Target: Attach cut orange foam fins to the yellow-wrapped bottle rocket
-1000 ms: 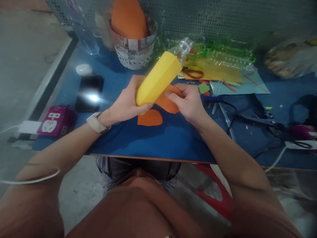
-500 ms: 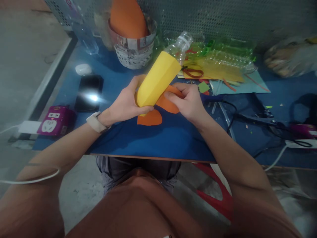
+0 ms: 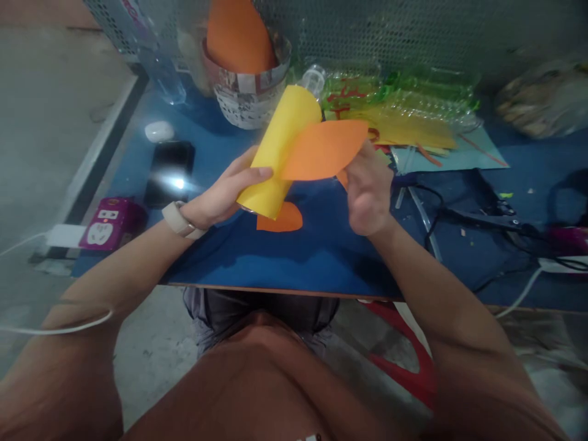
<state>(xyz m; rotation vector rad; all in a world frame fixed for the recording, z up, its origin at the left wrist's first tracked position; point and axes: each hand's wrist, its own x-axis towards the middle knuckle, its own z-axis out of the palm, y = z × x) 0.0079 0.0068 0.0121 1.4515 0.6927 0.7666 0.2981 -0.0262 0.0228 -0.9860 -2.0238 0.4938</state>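
Note:
My left hand (image 3: pixel 229 187) is closed round the lower part of a plastic bottle (image 3: pixel 313 81) wrapped in yellow paper (image 3: pixel 290 125), tilted with its clear neck pointing up and right. In my right hand (image 3: pixel 370 190) is a pointed orange paper piece (image 3: pixel 328 150), held by its right end against the side of the yellow wrap. Whether it is stuck there I cannot tell. A bit of orange also shows below it, by my fingers. On the table under the bottle lies another orange paper cutout (image 3: pixel 287 217), partly covered.
A woven paper basket (image 3: pixel 250 101) with an orange sheet stands behind. At left are a phone (image 3: pixel 169 174), a white case (image 3: pixel 159 131) and a purple socket block (image 3: pixel 108 223). Clear bottles (image 3: pixel 427 116), coloured paper (image 3: pixel 478 150) and cables (image 3: pixel 496 223) lie at right.
My right hand has moved slightly right and turned, raising an orange piece across the yellow wrap. The bottle has shifted left in my left hand. The cutout on the table stays put.

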